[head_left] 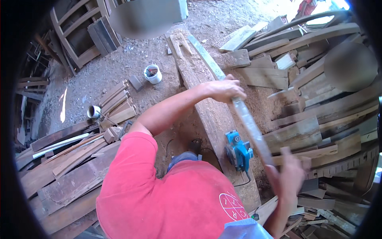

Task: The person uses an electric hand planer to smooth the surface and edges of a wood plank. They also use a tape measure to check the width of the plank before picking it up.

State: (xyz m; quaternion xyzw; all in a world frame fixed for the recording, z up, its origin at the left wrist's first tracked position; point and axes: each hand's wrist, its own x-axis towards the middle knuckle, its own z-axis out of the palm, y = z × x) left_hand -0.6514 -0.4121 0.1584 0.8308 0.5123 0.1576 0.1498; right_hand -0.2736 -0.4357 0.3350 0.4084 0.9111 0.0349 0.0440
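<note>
A long, narrow wooden strip (250, 125) slants over the right side of a plank bench. My left hand (227, 88) is closed around it near its middle, arm stretched across the bench. At the strip's near end is my right hand (288, 175), blurred, with fingers apart and not wrapped round the wood. Whether the palm touches that end I cannot tell. On the bench (203, 99), below the strip, a blue electric hand planer (238, 151) rests close to my body, its cord trailing toward the near end.
Stacked curved boards and offcuts (294, 131) crowd the right side. More planks (71, 171) lie at the left, near short wood pieces (117, 103). A white bucket (152, 74) and a smaller pot (94, 111) stand on the shaving-strewn ground. Wooden frames (79, 32) lean at the far left.
</note>
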